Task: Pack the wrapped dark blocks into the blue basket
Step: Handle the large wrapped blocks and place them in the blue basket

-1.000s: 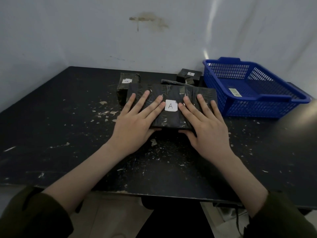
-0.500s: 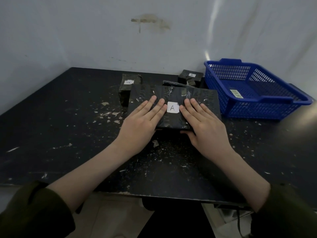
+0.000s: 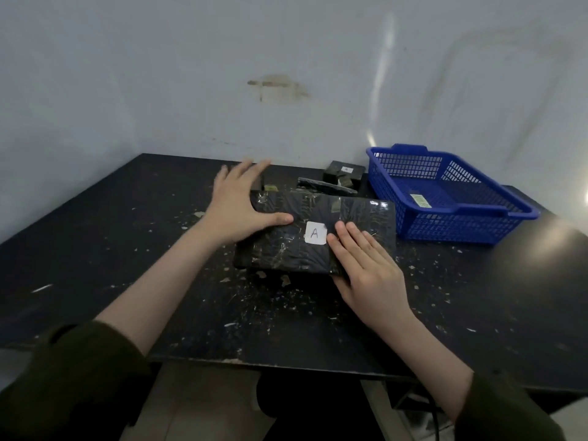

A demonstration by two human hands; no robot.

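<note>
A large flat dark block (image 3: 321, 211), wrapped in shiny film and bearing a white label "A", lies on the black table (image 3: 121, 249) just left of the blue basket (image 3: 471, 215). My left hand (image 3: 241, 202) is at its far left corner, fingers spread past the edge and thumb on its top. My right hand (image 3: 366, 265) lies flat on its near right part. A small wrapped block (image 3: 343, 172) stands behind, by the basket. A thin dark piece (image 3: 324, 186) lies between them. Another block behind my left hand is mostly hidden.
The basket holds only a small sticker (image 3: 420, 200) on its floor. White walls close the table at the back and left. Paint flecks and scraps litter the tabletop. The table's near edge runs across below my forearms.
My left hand has slid from the block's top to its far left corner, fingers now spread. The right hand has shifted slightly toward the near right edge. The view has tilted up.
</note>
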